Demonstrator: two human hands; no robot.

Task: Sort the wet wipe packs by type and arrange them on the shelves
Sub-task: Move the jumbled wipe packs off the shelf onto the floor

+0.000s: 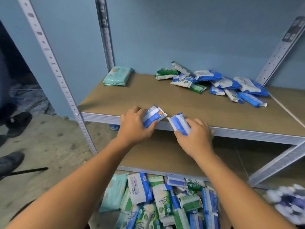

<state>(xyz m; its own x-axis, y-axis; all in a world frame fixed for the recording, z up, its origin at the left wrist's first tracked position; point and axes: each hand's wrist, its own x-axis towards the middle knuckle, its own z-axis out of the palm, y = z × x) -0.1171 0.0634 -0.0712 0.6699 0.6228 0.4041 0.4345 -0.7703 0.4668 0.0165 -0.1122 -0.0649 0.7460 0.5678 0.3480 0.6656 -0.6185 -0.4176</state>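
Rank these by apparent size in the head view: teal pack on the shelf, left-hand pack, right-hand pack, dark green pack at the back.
1. Teal pack.
2. Left-hand pack and right-hand pack: alike, both partly hidden and nearer the camera.
3. Dark green pack.

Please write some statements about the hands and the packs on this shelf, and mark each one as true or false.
1. The left hand holds a blue pack. True.
2. The right hand is empty. False: it holds a second blue pack.
3. A teal pack lies alone at the back left of the shelf. True.
4. The pile at the back right has only green packs. False: blue and green packs are mixed there.
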